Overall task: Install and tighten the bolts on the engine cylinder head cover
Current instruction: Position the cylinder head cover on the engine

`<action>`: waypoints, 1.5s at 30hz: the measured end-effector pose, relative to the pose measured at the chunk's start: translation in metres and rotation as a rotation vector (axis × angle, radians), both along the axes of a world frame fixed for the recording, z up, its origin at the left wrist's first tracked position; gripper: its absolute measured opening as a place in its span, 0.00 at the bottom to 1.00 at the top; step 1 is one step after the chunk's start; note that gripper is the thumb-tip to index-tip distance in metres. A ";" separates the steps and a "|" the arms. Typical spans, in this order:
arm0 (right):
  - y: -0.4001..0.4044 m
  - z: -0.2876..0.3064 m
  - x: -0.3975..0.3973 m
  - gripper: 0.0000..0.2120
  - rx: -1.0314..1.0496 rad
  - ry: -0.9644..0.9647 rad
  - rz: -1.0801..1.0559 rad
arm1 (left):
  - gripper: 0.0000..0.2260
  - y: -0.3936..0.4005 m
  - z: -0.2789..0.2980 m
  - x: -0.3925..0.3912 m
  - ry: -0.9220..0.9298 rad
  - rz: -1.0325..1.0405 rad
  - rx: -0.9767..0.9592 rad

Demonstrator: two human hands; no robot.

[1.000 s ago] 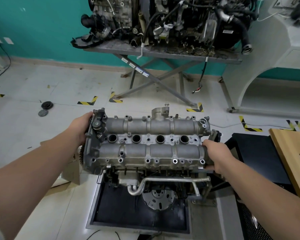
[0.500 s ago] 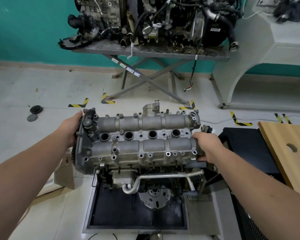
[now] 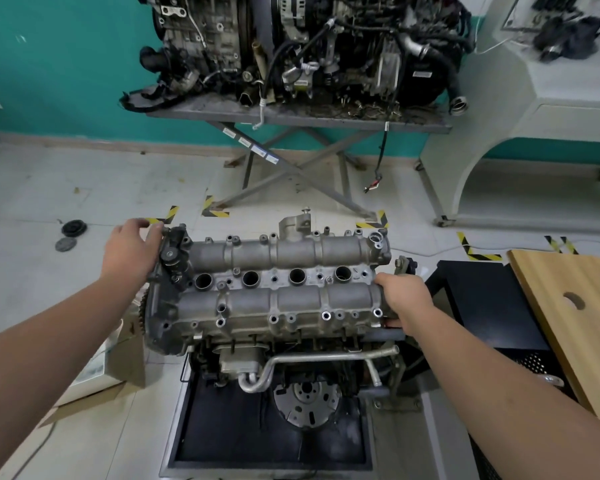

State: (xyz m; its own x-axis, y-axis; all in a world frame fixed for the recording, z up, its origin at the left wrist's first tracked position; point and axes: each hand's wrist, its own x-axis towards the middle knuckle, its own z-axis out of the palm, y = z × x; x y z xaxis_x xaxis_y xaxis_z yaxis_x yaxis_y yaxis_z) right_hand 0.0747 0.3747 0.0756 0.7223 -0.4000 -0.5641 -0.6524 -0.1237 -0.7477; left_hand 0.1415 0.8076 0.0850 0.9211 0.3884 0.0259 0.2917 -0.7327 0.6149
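Observation:
The grey aluminium cylinder head cover [image 3: 274, 301] lies across the top of the engine block [image 3: 243, 358], with four round plug wells along its middle and empty bolt holes along its edges. My left hand [image 3: 129, 252] holds its left end, fingers curled at the far corner by the black fitting [image 3: 174, 252]. At the cover's right end, my right hand [image 3: 407, 299] grips it with fingers wrapped under the edge. I see no bolts or tools.
The engine stands on a black tray [image 3: 222, 441] on the floor. A black crate [image 3: 482, 299] and a wooden board [image 3: 575, 306] sit to the right. Another engine on a grey stand [image 3: 291, 116] is behind. Cardboard [image 3: 118, 362] lies left, two round caps [image 3: 73, 228] beyond.
My left hand has slid toward the far corner of the cover's left end. The right hand keeps its grip. The cover stays on the engine; my head has shifted a little.

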 end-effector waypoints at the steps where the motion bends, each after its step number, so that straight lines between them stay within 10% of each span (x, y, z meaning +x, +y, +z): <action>1: 0.000 0.000 0.000 0.11 -0.020 -0.013 0.009 | 0.17 -0.004 0.006 -0.005 -0.090 -0.062 0.078; 13: -0.001 -0.002 0.000 0.15 -0.149 -0.015 0.104 | 0.23 -0.115 0.022 -0.111 -0.103 -0.892 0.733; 45: -0.001 -0.003 -0.003 0.18 0.028 0.039 0.007 | 0.39 -0.148 -0.030 -0.093 -0.042 -0.813 0.861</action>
